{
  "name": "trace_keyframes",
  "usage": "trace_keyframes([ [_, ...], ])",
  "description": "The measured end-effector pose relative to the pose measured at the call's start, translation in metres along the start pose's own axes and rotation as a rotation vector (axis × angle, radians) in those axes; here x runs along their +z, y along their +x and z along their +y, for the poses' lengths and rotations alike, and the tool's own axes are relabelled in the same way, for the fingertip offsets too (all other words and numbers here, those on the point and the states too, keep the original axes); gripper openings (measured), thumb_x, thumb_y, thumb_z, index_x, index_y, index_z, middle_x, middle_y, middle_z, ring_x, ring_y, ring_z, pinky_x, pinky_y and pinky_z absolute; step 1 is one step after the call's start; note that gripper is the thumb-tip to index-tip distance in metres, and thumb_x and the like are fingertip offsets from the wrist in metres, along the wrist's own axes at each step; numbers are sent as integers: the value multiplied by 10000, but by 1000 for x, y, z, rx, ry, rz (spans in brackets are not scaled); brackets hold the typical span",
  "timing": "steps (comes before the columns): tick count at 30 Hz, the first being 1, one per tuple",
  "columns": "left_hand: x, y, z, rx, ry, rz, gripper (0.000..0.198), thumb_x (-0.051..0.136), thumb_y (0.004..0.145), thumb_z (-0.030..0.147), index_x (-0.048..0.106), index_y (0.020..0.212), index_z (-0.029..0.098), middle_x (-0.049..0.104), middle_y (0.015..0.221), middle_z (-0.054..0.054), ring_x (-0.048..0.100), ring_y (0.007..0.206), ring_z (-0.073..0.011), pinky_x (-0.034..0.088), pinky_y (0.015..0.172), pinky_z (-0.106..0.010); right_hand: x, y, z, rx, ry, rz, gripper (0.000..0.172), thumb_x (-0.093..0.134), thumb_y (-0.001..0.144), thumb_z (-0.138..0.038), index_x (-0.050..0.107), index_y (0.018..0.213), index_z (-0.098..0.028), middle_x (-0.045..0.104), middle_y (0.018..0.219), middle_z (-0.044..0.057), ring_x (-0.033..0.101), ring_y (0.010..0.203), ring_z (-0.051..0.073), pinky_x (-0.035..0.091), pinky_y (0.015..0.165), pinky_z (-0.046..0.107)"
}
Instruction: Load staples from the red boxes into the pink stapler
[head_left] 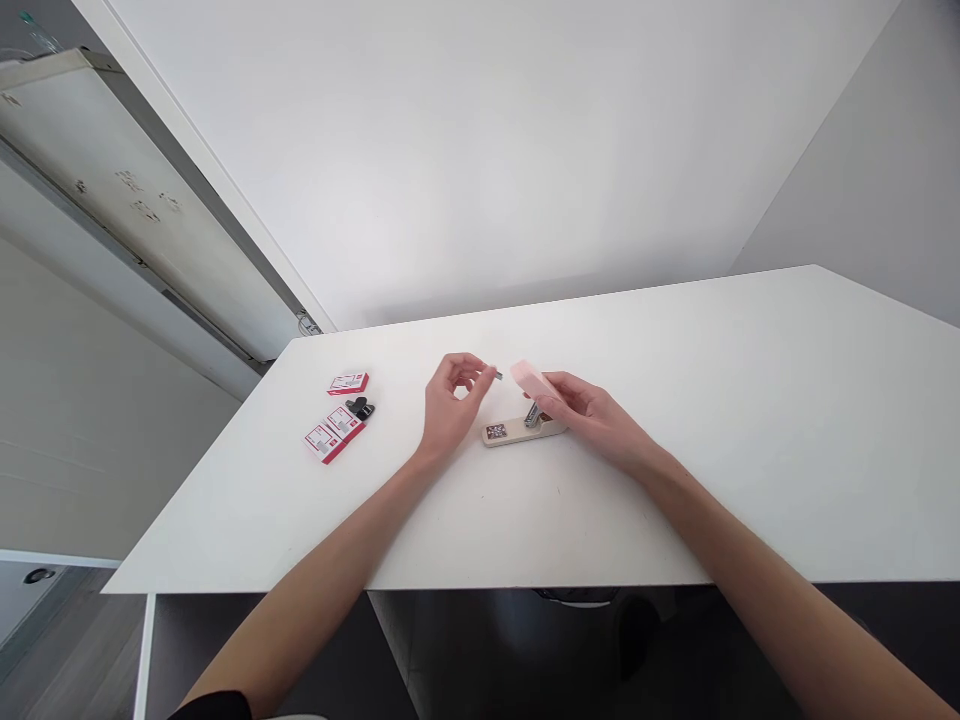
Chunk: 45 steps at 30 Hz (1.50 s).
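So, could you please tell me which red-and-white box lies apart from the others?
The box nearest the wall; the other two lie side by side, beside the black object.

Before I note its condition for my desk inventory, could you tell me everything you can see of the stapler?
The stapler stands opened on the white table: a cream base lies flat, with a dark patterned plate near its left end; the pale pink, plastic-looking top is tilted up. A shiny metal part shows between them. The right hand grips the top, hiding part of the right end. The hinge cannot be made out.
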<state>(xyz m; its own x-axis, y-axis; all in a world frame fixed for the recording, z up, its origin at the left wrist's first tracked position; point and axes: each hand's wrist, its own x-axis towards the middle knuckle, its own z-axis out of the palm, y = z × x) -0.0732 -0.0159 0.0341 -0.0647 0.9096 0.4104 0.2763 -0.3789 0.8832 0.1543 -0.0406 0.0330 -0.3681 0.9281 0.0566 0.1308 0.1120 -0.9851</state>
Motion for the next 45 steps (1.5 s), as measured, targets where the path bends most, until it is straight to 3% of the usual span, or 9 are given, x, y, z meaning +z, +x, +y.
trace_keyframes([
  [6,-6,9,-10,-223,-125,166,333,778,880,478,622,1018,218,729,1000,-49,645,845,-150,519,792,-309,2,0,0,7,-19,96,468,635,945,-675,711,1248,-327,754,1176,48,671,1098,280,516,923,417],
  [16,-3,6,-6,-246,-147,136,333,775,879,485,616,1008,222,733,996,-56,626,820,-150,513,786,-313,2,5,15,37,-110,283,440,693,905,-620,731,1236,-332,767,1164,29,678,1011,271,532,792,391],
  [22,1,-1,0,-147,-149,32,316,769,895,475,612,1018,229,712,1008,-52,663,894,-160,518,802,-303,5,4,15,-19,-126,249,460,639,957,-577,682,1358,-355,720,1349,13,672,1160,287,553,954,446],
  [27,6,-10,9,-31,-130,-106,285,757,920,454,608,1027,236,698,1009,-44,673,888,-156,526,843,-320,6,2,12,-68,-63,225,592,669,953,-583,566,1503,-390,512,1619,-9,475,1485,299,430,1194,477],
  [31,9,-16,15,-4,-83,-187,289,754,925,454,600,1035,236,710,1010,-49,667,817,-149,527,805,-327,5,2,11,-138,-9,270,451,682,939,-607,676,1327,-375,533,1597,10,474,1490,301,362,1246,517],
  [36,11,-20,17,10,-57,-246,290,738,940,456,598,1062,233,734,992,-56,675,838,-159,518,790,-330,7,-1,5,-146,-21,239,285,782,867,-580,752,1021,-341,450,1652,-15,357,1566,323,336,1256,544],
  [45,13,-21,16,17,-70,-300,294,744,940,431,588,1089,231,741,1011,-65,685,846,-161,529,789,-337,11,0,10,-198,-71,173,234,829,831,-542,798,939,-337,491,1612,-11,476,1490,353,417,1214,539],
])
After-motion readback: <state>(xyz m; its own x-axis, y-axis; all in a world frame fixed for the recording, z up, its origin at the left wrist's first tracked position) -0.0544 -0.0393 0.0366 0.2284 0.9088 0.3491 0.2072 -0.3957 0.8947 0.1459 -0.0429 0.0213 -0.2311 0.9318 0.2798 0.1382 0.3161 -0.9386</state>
